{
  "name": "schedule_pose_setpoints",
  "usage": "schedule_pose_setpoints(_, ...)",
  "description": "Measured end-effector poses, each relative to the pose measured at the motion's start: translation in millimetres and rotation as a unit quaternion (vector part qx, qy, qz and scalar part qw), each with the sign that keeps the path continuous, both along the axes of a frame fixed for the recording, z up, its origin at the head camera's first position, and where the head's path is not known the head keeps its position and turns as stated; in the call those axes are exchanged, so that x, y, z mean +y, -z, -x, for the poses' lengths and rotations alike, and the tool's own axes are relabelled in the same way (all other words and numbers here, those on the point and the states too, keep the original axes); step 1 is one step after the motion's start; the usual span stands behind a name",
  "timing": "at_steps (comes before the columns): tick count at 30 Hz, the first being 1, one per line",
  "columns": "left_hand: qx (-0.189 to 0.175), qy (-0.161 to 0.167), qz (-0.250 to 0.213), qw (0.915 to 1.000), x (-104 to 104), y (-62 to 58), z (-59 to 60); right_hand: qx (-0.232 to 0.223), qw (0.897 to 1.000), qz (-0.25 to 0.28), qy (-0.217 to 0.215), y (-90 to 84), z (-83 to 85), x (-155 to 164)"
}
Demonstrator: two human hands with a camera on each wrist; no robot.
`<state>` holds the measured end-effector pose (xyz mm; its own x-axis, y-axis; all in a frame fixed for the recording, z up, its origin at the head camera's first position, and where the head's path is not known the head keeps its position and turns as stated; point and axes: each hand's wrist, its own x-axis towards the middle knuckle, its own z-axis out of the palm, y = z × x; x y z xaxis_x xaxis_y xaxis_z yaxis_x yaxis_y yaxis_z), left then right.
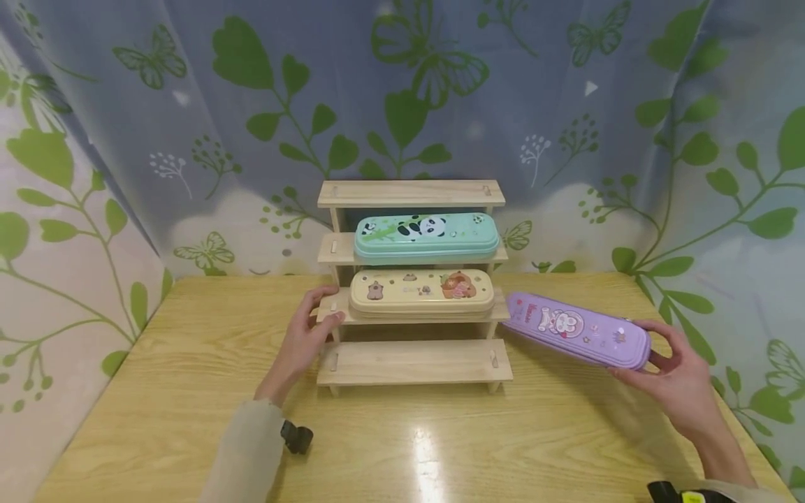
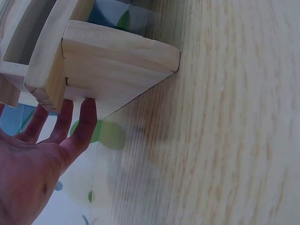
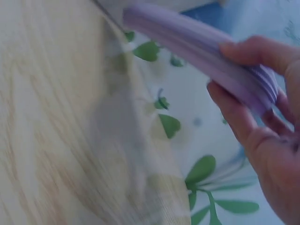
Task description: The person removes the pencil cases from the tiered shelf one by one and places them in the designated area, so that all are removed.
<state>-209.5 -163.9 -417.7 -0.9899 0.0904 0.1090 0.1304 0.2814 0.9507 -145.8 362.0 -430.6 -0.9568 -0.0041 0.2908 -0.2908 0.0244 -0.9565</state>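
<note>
A stepped wooden rack (image 1: 414, 361) stands on the table (image 1: 189, 391). A teal panda pencil case (image 1: 426, 237) lies on its second step, and a cream one (image 1: 421, 292) on the step below. My left hand (image 1: 310, 334) rests with straight fingers against the rack's left end (image 2: 112, 65), at the cream case's step. My right hand (image 1: 676, 377) grips the right end of a purple pencil case (image 1: 575, 330), held just above the table to the right of the rack. In the right wrist view the fingers (image 3: 234, 112) curl round the purple case (image 3: 197, 44).
The rack's top step (image 1: 410, 193) and bottom step carry nothing. A curtain with green leaves and butterflies (image 1: 402, 105) hangs behind and beside the table. The table's front edge is near me.
</note>
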Motion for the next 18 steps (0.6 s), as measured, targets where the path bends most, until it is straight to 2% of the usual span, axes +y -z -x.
schedule_pose_setpoints(2, -0.001, 0.001, 0.001, 1.0, 0.4, 0.0, 0.1, -0.011, 0.997, -0.05, 0.055, 1.5, 5.0, -8.2)
schedule_pose_setpoints(3, -0.002, 0.001, 0.001, 1.0, 0.7, 0.0, 0.3, -0.012, 0.993, -0.084, 0.086, 2.1, 7.4, -12.2)
schedule_pose_setpoints(6, -0.004, 0.002, -0.001, 1.0, 0.7, 1.9, 1.8, -0.035, 0.969, -0.173, 0.173, 4.6, 12.7, -23.7)
schedule_pose_setpoints(9, -0.007, 0.002, -0.007, 0.9999, -1.8, 11.8, 7.7, -0.071, 0.947, -0.231, 0.213, 6.5, 15.6, -32.6)
schedule_pose_setpoints(11, -0.005, 0.003, -0.009, 0.9999, -3.2, 16.7, 10.3, -0.099, 0.945, -0.242, 0.197, 7.7, 14.9, -35.9)
schedule_pose_setpoints(13, -0.004, 0.002, -0.01, 0.9999, -4.7, 22.8, 13.6, -0.115, 0.95, -0.242, 0.162, 9.6, 13.0, -37.1)
schedule_pose_setpoints(16, 0.003, -0.001, -0.005, 1.0, -5.3, 25.3, 14.5, -0.124, 0.959, -0.235, 0.1, 13.3, 9.5, -37.7)
schedule_pose_setpoints(18, 0.006, -0.005, -0.005, 1.0, -6.3, 28.3, 16.1, -0.125, 0.959, -0.242, 0.078, 16.0, 8.2, -38.7)
